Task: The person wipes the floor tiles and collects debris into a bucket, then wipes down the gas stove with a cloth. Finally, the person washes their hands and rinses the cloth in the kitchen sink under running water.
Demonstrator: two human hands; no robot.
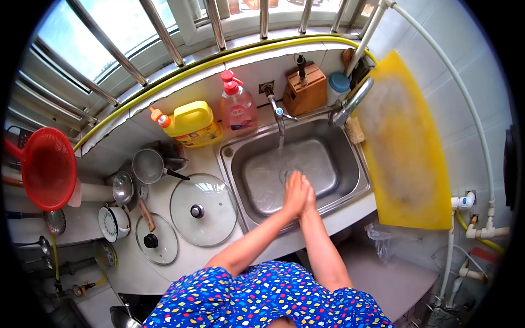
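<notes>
My left hand (pixel 295 192) and my right hand (pixel 309 198) are pressed together, palm against palm, above the front part of the steel sink (pixel 251 191). The left fingers look stretched out, and the right ones lie partly hidden against them. Nothing shows between the hands. Behind them a metal tap (pixel 276 111) with a blue mark runs a thin stream of water (pixel 281 143) into the basin. Shallow water covers the basin's bottom.
Left of the sink lie a large glass lid (pixel 203 210) and a smaller lid (pixel 157 240). A yellow jug (pixel 194 124), a pink pump bottle (pixel 238 106) and a wooden knife block (pixel 306 87) line the back. A yellow board (pixel 404 147) leans at right; a red strainer (pixel 49 169) hangs left.
</notes>
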